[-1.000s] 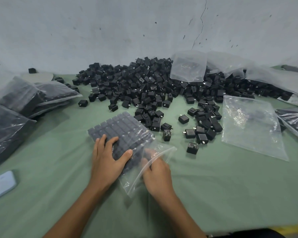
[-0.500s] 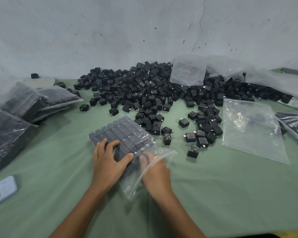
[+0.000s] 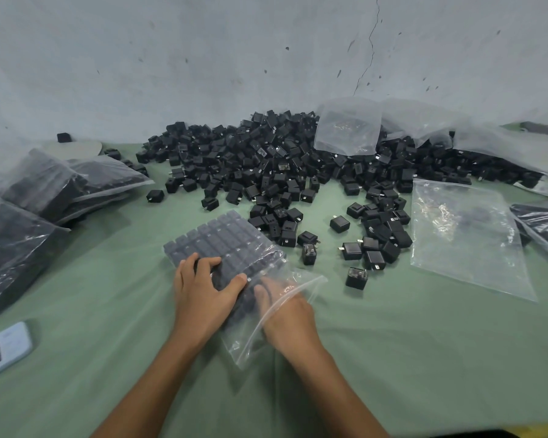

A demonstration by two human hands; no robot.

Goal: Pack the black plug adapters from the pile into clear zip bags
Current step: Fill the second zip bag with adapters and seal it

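Left hand [image 3: 203, 292]: lies spread on top of the zip bag [image 3: 247, 343], fingers relaxed and pressing down, grasping nothing.
Right hand [image 3: 287, 314]: pushed into the bag's open mouth; its fingers blur behind the plastic, so I cannot tell whether they grasp anything.
Bag position: centre of frame on the green cloth [image 3: 424, 358], with packed adapters [image 3: 225, 238] inside in neat rows.
Pile [image 3: 282, 165]: loose black adapters, upper centre, by the wall.
Empty bag [image 3: 465, 235]: flat at right.
Filled bags [image 3: 45, 191]: stacked at left.
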